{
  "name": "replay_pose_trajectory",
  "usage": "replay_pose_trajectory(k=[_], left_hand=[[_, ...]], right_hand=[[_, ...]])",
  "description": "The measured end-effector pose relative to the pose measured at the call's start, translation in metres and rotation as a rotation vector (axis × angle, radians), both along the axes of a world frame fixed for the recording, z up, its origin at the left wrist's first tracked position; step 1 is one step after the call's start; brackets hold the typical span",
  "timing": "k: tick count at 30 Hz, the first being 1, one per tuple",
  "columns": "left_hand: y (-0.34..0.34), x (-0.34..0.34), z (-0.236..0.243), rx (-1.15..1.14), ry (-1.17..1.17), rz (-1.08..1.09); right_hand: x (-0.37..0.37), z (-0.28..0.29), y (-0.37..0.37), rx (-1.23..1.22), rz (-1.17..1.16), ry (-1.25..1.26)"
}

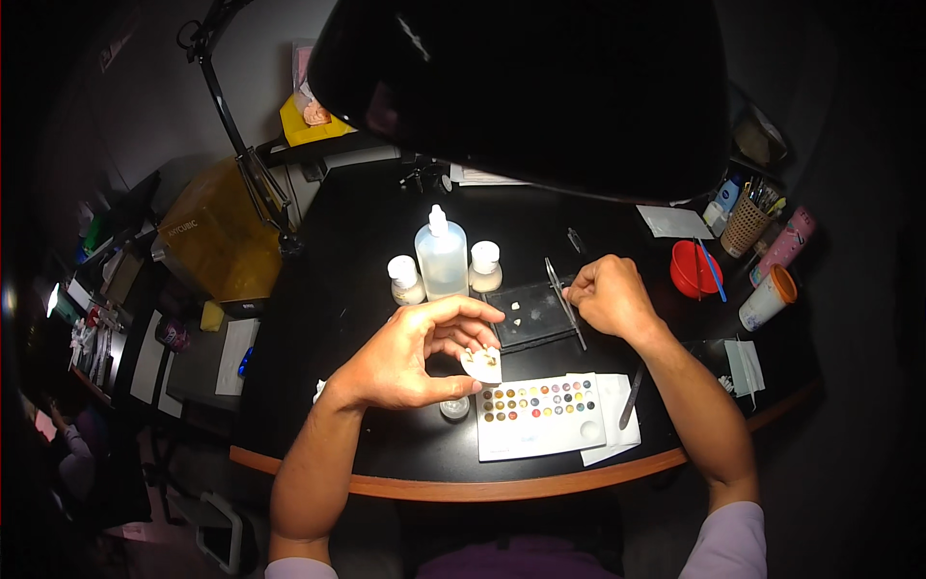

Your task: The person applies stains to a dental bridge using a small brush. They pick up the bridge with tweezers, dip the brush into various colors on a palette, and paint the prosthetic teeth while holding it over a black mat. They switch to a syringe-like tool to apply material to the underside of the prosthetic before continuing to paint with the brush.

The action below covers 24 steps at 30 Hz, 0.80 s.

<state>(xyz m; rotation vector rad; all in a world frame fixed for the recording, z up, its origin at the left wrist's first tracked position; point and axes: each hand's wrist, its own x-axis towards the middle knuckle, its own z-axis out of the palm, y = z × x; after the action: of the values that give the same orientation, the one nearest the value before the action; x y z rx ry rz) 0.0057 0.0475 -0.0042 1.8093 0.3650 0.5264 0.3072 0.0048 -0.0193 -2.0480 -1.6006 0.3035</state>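
1 palette (511, 434) bears faint print (528, 440); left fingers (463, 309) hold a white piece (481, 368).

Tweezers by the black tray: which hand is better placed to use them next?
Likely right: the right hand is at the tweezers, while the left hand is occupied, holding a small white model.

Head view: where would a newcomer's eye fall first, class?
Probably on the white palette with its rows of coloured spots, by the near edge of the black table. Next might come the huge black hood across the top and the red bowl at right. Near the centre, the left hand holds a small off-white piece.
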Motion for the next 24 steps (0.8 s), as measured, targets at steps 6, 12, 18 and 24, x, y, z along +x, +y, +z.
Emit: replay_pose_trajectory(k=[6,12,18,24], left_hand=[[0.002,-0.004,-0.005,-0.051,-0.038,0.013],[-0.003,0.004,-0.003,0.005,-0.025,0.043],[-0.006,0.005,-0.001,0.033,-0.004,0.053],[-0.004,0.006,-0.002,0.038,-0.007,0.043]], right_hand=[[0.048,0.041,-0.040,0.089,0.157,0.024],[0.111,0.063,-0.113,-0.024,0.140,-0.221],[0.100,0.033,-0.147,-0.204,0.292,-0.207],[0.091,0.018,-0.147,-0.196,0.372,-0.270]])
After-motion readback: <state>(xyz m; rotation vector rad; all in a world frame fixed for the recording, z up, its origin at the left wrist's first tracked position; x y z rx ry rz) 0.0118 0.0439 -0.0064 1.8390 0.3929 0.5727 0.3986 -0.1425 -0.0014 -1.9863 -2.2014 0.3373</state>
